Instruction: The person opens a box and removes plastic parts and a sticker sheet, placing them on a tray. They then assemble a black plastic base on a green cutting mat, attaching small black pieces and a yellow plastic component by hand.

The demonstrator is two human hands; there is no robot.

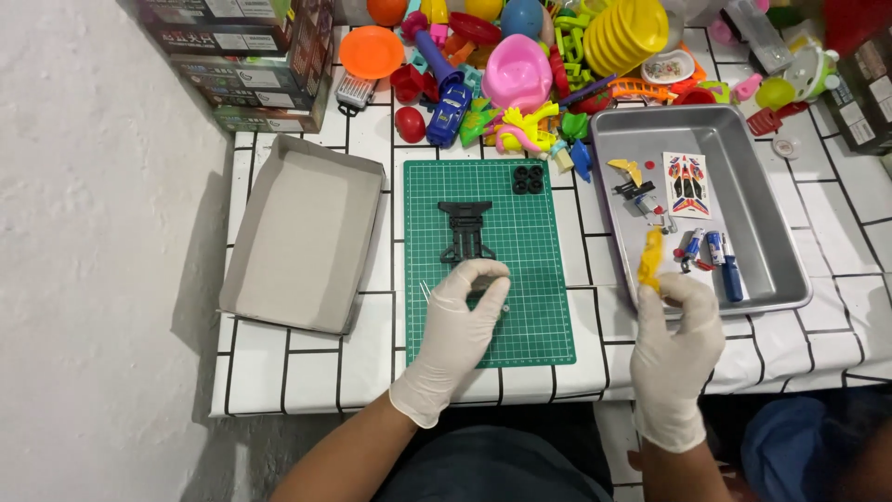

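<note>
My left hand (462, 321), in a white glove, rests on the green cutting mat (539, 307) with its fingers curled over a small part just below the black toy-car chassis (466, 230). A thin metal rod pokes out at its left side. My right hand (681, 316), also gloved, pinches a yellow plastic piece (651, 260) over the front left corner of the metal tray (762, 186). Black wheels (529, 178) lie at the mat's top right. In the tray are a sticker sheet (686, 183), small car parts (641, 191) and a blue screwdriver (729, 268).
An open grey cardboard box lid (302, 232) lies left of the mat. A heap of colourful plastic toys (520, 65) fills the back of the white tiled table (297, 372). Stacked boxes (251, 65) stand at the back left. A white wall runs along the left.
</note>
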